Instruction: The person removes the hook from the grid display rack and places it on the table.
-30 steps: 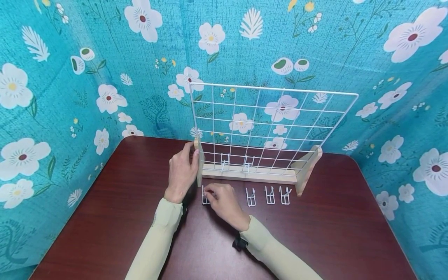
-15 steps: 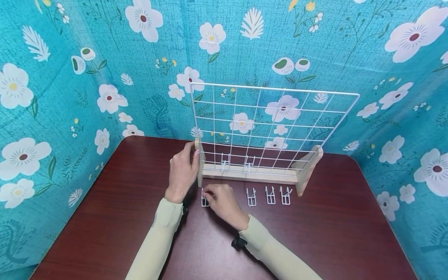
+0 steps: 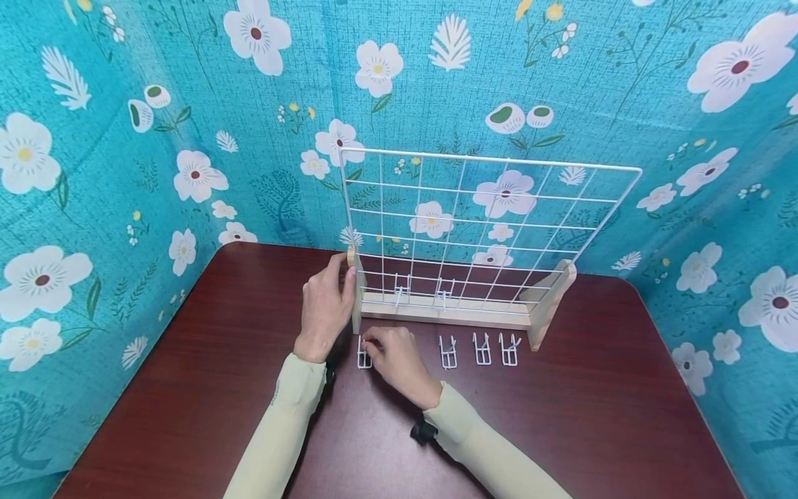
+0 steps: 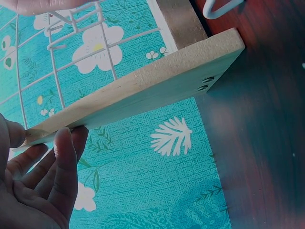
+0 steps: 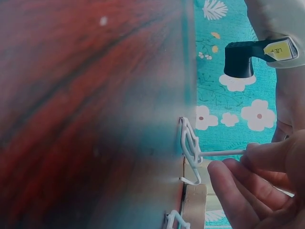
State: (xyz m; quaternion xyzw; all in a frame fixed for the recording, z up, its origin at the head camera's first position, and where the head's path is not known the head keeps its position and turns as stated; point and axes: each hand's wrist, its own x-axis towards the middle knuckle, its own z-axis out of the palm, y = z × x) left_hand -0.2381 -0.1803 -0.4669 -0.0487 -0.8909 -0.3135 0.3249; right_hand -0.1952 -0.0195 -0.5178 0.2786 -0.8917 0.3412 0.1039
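Observation:
A white wire grid panel (image 3: 490,159) stands in a wooden base. My left hand (image 3: 325,305) grips the top of the left wooden side support (image 4: 143,86), with thumb and fingers on either side of it. In front of that support, my right hand (image 3: 399,359) pinches the straight prong of a white wire hook (image 5: 191,148). The hook's frame is down at the table surface, and my fingertips partly cover it in the head view. Two similar hooks, the left one (image 3: 400,294) and the right one (image 3: 444,298), hang on the lower grid.
Three loose wire hooks lie in a row before the base: one nearest my right hand (image 3: 448,353), a middle one (image 3: 482,349) and a right one (image 3: 509,350). The dark red table (image 3: 561,430) meets a blue flowered cloth (image 3: 280,83) behind.
The pinched hook has shifted slightly left and toward me, its frame settling lower at the table. My left hand keeps its place on the wooden support.

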